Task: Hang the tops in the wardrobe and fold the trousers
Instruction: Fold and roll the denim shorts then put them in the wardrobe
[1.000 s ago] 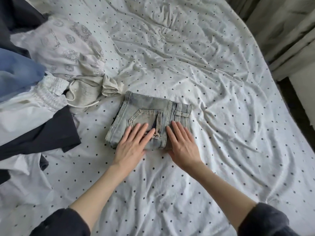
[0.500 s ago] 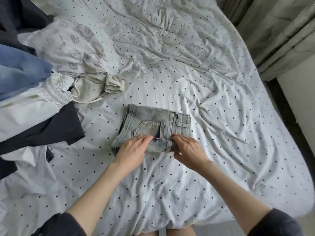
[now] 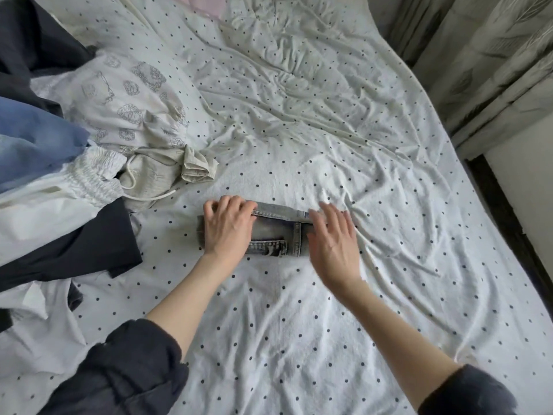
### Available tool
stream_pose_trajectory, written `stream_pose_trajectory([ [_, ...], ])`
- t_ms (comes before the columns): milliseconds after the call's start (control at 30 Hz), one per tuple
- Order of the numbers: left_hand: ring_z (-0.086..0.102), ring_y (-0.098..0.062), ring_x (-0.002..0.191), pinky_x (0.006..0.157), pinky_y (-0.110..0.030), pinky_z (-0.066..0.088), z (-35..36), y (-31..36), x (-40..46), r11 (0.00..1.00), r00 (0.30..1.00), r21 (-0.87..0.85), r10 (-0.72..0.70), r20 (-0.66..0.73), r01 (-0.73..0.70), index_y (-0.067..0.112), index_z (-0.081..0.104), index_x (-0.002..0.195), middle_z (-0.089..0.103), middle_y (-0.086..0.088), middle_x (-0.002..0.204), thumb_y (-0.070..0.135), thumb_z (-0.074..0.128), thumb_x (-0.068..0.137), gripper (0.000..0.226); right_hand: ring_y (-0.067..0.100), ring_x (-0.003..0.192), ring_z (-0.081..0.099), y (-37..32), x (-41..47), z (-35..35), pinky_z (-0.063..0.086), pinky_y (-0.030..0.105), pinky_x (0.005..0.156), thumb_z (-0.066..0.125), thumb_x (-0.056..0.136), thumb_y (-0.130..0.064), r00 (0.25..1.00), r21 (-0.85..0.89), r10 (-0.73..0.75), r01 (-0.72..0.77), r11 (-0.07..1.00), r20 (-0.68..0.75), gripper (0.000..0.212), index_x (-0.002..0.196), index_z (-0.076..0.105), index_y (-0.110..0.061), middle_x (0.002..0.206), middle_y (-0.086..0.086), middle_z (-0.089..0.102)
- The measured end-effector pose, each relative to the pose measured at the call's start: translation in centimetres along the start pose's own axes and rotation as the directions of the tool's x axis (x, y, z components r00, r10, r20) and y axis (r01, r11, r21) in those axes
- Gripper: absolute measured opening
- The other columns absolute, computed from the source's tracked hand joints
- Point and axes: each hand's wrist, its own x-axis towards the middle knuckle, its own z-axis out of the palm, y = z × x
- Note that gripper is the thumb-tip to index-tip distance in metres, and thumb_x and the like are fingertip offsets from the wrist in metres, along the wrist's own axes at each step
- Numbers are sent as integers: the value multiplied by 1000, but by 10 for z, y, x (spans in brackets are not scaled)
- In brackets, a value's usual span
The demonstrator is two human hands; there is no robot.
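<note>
The folded jeans (image 3: 276,233) lie as a narrow bundle on the dotted bed sheet (image 3: 299,310), near its middle. The left hand (image 3: 229,227) rests flat on the bundle's left end, grip released, probably to keep the fold from springing open (denim is stiff). The right hand (image 3: 333,241), fingers straight, grasps nothing and covers the right end; contact cannot be confirmed.

No readable text, label, brand, number or sign is to be found. The white top (image 3: 119,94) at the left is printed with grey line drawings, but no lettering can be made out among them. The bed sheet (image 3: 299,310) is marked only with small dark dots.
</note>
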Motion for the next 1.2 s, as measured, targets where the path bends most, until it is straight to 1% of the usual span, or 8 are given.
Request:
stream_pose_trajectory([
  [167, 56, -29, 103, 89, -44, 34, 13, -7, 4, 997, 997, 7, -77, 1, 77, 14, 61, 111, 61, -7, 112, 27, 74, 75, 40, 35, 138, 33, -27, -24, 36, 19, 51, 113, 46, 88, -26, 973, -38, -205, 210, 977, 109, 49, 136, 46, -13, 146, 15, 40],
  [267, 50, -32, 116, 95, -45, 34, 15, -22, 2, 977, 980, -76, -201, 5, 201, 11, 51, 125, 53, -12, 126, 38, 68, 77, 58, 37, 135, 37, -16, -3, 48, 18, 50, 110, 37, 87, -42, 961, -89, -141, 166, 982, 237, 55, 137, 47, -21, 144, 12, 44],
  [433, 34, -31, 132, 105, -38, 31, 9, -31, -14, 725, 853, -457, -486, 190, 515, 5, 28, 144, 36, -19, 141, 30, 68, 83, 77, 34, 144, 17, -16, 22, 54, -2, 46, 115, 32, 87, -62, 907, -106, -88, 144, 984, 411, 70, 148, 28, -26, 155, 7, 25],
  [567, 31, -38, 136, 107, -58, 27, 7, -24, -18, 979, 980, -63, -194, -41, 191, 6, 28, 144, 32, -22, 147, 22, 62, 85, 69, 29, 146, -6, -11, 34, 54, -13, 44, 114, 46, 92, -51, 871, -114, -109, 185, 976, 479, 78, 151, 0, -28, 160, 3, 1],
  [733, 23, -30, 141, 115, -51, 2, 18, 3, -23, 965, 971, 126, 216, 102, -229, 7, 31, 144, 30, -12, 151, 25, 77, 72, 87, 28, 146, -2, -9, 46, 58, -8, 45, 115, 50, 93, -36, 864, -148, -101, 198, 969, 494, 79, 151, -2, -23, 159, 2, 3],
  [867, 43, -30, 132, 110, -52, 12, 38, -8, -11, 964, 951, 151, 177, 254, -220, 9, 49, 135, 47, -13, 141, 31, 90, 53, 94, 31, 130, 46, 2, 37, 61, 32, 46, 109, 79, 67, -26, 940, -173, -175, 232, 957, 294, 80, 139, 46, -12, 141, 9, 49],
  [1033, 51, -33, 124, 112, -52, 9, 37, -8, 1, 969, 973, 112, 213, 89, -222, 10, 59, 125, 57, -13, 131, -10, 74, 59, 71, 35, 118, 56, 20, 26, 49, 40, 45, 102, 72, 72, -11, 983, -236, -170, 182, 955, 68, 52, 123, 60, -9, 128, 20, 57],
  [1200, 61, -31, 111, 102, -57, 35, 7, 12, -20, 986, 985, -11, 169, 27, -169, 9, 67, 114, 66, -10, 118, -16, 75, 55, 64, 32, 104, 61, 14, 17, 9, 47, 44, 95, 73, 73, -7, 982, -193, -187, 182, 964, -9, 37, 108, 65, -12, 110, 13, 65],
])
